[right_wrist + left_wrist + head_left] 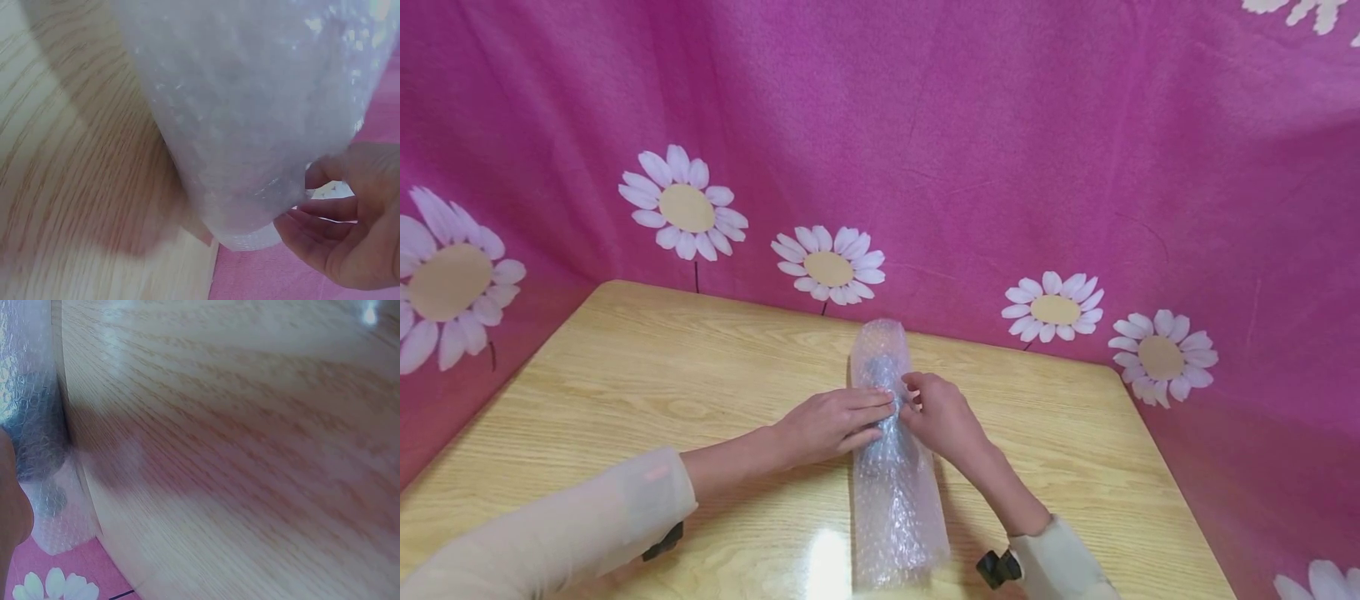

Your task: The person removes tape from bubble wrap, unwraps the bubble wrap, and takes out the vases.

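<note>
A long roll of bubble wrap (898, 521) lies lengthwise on the wooden table. Inside it, a dark bluish-grey object (40, 434) shows through the plastic in the left wrist view, its kind blurred by the bubbles. My left hand (831, 425) rests on the wrap from the left, its fingers fairly straight across the top. From the other side, my right hand (943, 421) pinches the wrap's edge between thumb and fingers, close to the left fingertips. The pinched edge (294, 197) appears at the fingertips in the right wrist view.
Pink cloth (940, 167) printed with white daisies hangs around the table's back and sides. The wrap's far end reaches near the back edge of the wooden table (715, 367). Black wrist devices (998, 569) sit at the sleeves.
</note>
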Tool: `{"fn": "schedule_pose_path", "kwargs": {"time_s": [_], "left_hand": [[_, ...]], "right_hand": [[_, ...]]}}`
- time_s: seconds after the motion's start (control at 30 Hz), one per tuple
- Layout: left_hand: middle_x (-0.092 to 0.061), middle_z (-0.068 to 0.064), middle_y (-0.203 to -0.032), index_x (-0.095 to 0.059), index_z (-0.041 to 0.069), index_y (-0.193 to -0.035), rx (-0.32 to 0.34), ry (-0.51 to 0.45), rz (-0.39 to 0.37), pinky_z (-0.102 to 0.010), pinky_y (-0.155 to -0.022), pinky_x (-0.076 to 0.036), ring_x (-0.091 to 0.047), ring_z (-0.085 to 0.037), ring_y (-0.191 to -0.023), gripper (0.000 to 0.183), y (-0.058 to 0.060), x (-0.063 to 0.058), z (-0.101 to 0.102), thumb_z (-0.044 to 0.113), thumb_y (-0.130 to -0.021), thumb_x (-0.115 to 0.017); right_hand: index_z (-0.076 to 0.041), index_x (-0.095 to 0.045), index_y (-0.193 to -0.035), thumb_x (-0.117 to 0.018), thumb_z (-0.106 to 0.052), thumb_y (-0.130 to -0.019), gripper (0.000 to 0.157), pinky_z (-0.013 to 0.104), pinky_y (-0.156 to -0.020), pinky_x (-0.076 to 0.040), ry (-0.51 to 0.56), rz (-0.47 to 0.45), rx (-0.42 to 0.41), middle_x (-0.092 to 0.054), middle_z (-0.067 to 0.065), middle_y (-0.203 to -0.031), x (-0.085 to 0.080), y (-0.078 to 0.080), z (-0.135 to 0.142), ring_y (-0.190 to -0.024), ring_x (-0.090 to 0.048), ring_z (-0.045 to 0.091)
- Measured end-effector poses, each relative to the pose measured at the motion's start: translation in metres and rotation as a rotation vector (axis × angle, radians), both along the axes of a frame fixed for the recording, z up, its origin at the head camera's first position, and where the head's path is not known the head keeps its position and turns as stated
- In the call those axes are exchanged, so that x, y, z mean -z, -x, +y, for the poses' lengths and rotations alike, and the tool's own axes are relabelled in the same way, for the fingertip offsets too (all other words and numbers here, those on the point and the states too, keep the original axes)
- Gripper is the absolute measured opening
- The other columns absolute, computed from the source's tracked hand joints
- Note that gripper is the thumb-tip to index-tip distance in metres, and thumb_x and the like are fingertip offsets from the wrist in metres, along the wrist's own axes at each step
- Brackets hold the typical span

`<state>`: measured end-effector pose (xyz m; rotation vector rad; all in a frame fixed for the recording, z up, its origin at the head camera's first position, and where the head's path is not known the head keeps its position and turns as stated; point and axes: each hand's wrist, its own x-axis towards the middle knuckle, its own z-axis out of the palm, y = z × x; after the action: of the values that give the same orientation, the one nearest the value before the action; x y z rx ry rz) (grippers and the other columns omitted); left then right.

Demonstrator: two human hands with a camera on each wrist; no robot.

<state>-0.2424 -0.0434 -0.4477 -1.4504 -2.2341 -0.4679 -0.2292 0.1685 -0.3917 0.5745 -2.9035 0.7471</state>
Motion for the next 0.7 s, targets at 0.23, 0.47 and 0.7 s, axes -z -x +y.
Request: {"fn": "schedule_pose_path", "kwargs": {"time_s": [0.23, 0.47, 0.7], "left_hand": [[-0.060, -0.008, -0.138, -0.063, 0.005, -0.135, 0.001, -0.002, 0.006, -0.030, -0.108, -0.040, -0.052, -0.019, -0.130, 0.046, 0.000, 0.001, 0.000, 0.028, -0.095, -0.069], [-0.060, -0.007, -0.137, -0.063, 0.006, -0.135, 0.014, -0.005, 0.000, -0.030, -0.109, -0.039, -0.052, -0.018, -0.131, 0.046, 0.000, 0.000, 0.001, 0.028, -0.095, -0.069], [-0.061, -0.007, -0.136, -0.064, 0.005, -0.134, 0.023, -0.013, 0.011, -0.030, -0.108, -0.039, -0.052, -0.018, -0.130, 0.046, 0.001, 0.001, 0.000, 0.027, -0.094, -0.071]], "right_hand": [[0.007, -0.067, -0.114, -0.066, -0.005, -0.087, 0.030, 0.044, -0.073, -0.057, -0.065, 0.166, 0.014, -0.069, 0.018, -0.099, 0.008, 0.007, -0.002, -0.085, -0.067, 0.028], [0.005, -0.070, -0.106, -0.069, -0.003, -0.086, 0.021, 0.045, -0.075, -0.057, -0.109, 0.287, 0.009, -0.069, 0.016, -0.092, 0.014, 0.017, -0.001, -0.084, -0.068, 0.031], [0.000, -0.072, -0.099, -0.071, -0.002, -0.086, 0.013, 0.044, -0.068, -0.057, -0.136, 0.368, -0.043, -0.070, 0.013, -0.087, 0.018, 0.023, -0.002, -0.079, -0.069, 0.030]]}}
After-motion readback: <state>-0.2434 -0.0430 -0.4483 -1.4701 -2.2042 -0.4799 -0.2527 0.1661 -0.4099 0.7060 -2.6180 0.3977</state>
